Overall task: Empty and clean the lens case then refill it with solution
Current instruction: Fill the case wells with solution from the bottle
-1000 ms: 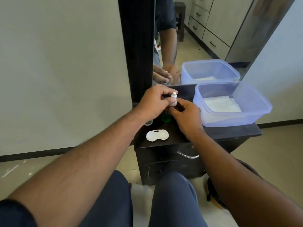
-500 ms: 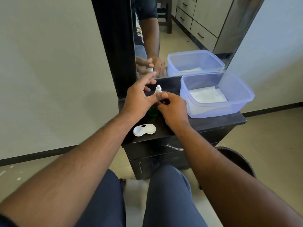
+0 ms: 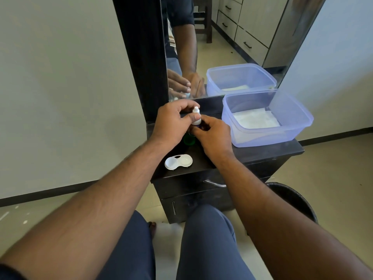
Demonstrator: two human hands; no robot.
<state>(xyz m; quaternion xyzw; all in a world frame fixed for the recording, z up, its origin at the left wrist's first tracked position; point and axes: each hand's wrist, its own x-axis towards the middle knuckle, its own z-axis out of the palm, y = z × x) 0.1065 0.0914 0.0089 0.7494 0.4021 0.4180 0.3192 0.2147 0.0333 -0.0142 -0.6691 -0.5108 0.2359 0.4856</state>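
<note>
Seated before a dark tabletop [image 3: 262, 152] under a mirror. White lens case [image 3: 178, 161] lying open near the tabletop's front edge, caps off, wells apparently dry; a green cap [image 3: 189, 140] just behind it. Both hands raised over the tabletop's middle: right hand [image 3: 214, 136] gripping the small solution bottle [image 3: 196, 118], left hand [image 3: 173, 122] pinching its white tip. Emptying seemingly done; refilling not yet begun.

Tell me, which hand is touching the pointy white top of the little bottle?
The left hand. Its fingers curl around the white tip of the bottle, while the right hand grips the bottle lower down, around its body.
</note>
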